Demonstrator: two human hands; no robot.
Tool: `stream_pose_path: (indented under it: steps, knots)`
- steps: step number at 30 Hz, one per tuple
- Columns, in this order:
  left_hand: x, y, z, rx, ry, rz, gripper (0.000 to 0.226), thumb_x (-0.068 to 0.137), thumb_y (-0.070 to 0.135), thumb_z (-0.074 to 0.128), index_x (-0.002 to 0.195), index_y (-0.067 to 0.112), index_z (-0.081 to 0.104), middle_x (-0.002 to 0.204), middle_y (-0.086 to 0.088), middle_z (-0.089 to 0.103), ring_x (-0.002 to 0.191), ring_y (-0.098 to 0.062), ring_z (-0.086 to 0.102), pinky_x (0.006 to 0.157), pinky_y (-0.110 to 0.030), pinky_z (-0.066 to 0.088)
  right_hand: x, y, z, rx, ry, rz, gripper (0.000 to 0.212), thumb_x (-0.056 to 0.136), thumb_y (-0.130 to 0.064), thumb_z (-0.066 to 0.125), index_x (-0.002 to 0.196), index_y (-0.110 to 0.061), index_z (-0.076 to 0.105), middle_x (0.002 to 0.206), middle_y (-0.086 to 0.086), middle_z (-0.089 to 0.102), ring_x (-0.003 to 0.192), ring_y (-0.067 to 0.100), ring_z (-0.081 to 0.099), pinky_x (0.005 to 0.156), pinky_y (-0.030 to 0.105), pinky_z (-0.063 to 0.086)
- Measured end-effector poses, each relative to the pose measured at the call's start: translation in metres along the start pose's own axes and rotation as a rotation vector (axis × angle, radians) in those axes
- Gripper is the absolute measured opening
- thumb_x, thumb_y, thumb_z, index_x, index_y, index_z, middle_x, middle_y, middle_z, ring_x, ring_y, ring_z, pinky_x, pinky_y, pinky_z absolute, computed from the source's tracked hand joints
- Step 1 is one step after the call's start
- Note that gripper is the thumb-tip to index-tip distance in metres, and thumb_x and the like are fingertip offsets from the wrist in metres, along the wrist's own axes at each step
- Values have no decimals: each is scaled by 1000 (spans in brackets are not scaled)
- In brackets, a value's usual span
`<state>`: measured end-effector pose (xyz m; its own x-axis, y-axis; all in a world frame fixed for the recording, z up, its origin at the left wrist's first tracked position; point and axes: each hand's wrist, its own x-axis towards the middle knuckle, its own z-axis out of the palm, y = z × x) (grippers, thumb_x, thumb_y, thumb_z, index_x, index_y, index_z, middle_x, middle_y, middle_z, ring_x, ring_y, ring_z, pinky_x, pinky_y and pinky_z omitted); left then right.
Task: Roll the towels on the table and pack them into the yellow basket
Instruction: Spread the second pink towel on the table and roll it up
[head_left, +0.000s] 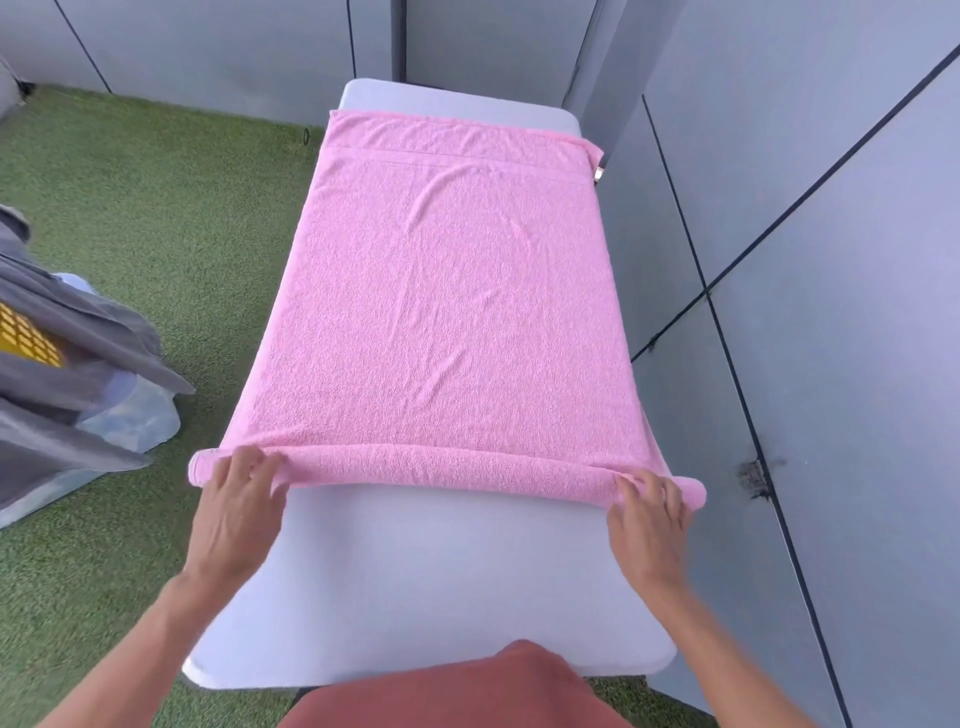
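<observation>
1. Towel (447, 306), pink, one only on the worktop (415, 582): it lies flat along the length of the worktop, its far hem close to the far edge, its side edges reaching or overhanging both long edges. Spread like this, it can be rolled evenly from the near end.
2. Yellow basket (28, 335), one, sits on the green floor covering off the worktop's left side, mostly hidden under grey cloth (78, 364); I judge it is kept there within reach for packing.
3. Left hand (236, 506) is at the left end of the roll (447, 470), near the worktop's left edge, fingers curled over the roll and pinching it.
4. One narrow roll has formed across the towel's near end, so the rolling looks barely begun; most of the towel is flat beyond it.
5. Right hand (649, 514) is at the roll's right end, fingers bent onto the roll, gripping it. Two hands at the two ends probably keep the roll straight.
</observation>
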<state>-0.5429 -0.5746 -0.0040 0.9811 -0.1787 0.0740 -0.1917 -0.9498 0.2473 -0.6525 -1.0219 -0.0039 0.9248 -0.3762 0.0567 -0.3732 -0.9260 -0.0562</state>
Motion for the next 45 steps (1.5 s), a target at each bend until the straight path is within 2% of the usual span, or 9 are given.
stream_pose_path:
  steps: [3,8,15,20,25,29,34,39,45]
  knots:
    - [-6,4,7,33,-64,43,61,67,0,79,121,0,53,113,-19,51,96,-41,46,73,-53,48,3,0,9,65,-53,-47,56,69,-3,74,123,-7,57,121,8,54,112,30,41,99,44,39]
    - [27,3,6,-52,-113,-45,42,72,-10,72,112,0,61,105,-19,58,93,-43,52,76,-57,47,34,-2,13,206,-145,-16,47,71,23,57,115,5,60,109,18,61,108,41,49,100,36,29]
    - [12,-19,-6,-25,-316,-50,26,91,10,58,116,12,64,113,-4,60,108,-29,52,80,-47,47,25,17,-18,202,-441,-101,36,88,5,52,122,-3,59,119,12,61,114,29,50,95,31,35]
    - [19,-18,-10,-239,-409,-210,30,90,6,61,119,7,63,112,-14,59,101,-31,55,87,-38,41,30,25,-29,568,-447,156,33,81,1,65,108,-17,60,114,-6,58,108,12,55,73,2,35]
    - [21,-2,-4,-108,-20,-152,14,83,0,66,93,9,69,97,-12,51,87,-34,45,71,-45,39,20,3,-12,306,-41,74,16,84,-2,65,94,-14,67,109,4,51,111,29,45,94,33,37]
    - [-9,8,10,-6,37,-10,54,67,-23,59,115,0,58,105,-19,50,85,-36,45,69,-51,45,-4,1,0,57,8,-37,48,78,-12,72,124,-13,60,126,7,54,118,31,42,104,44,32]
    - [-14,5,25,98,-77,66,72,72,-6,69,138,-6,40,130,-23,45,120,-42,43,104,-49,35,11,2,8,106,-69,-58,55,73,-1,75,124,-4,56,119,10,56,115,37,46,104,47,36]
    - [25,7,10,25,-131,35,50,69,-13,69,114,3,56,106,-14,58,97,-37,52,80,-49,46,39,-2,8,116,-176,-44,43,73,3,72,114,-3,60,108,12,59,108,38,50,99,48,39]
    - [20,-9,5,20,-322,28,34,78,-8,64,110,2,64,102,-12,63,98,-36,56,82,-48,47,23,12,2,114,-292,-102,39,83,-2,64,122,-4,58,112,10,60,113,34,49,101,41,35]
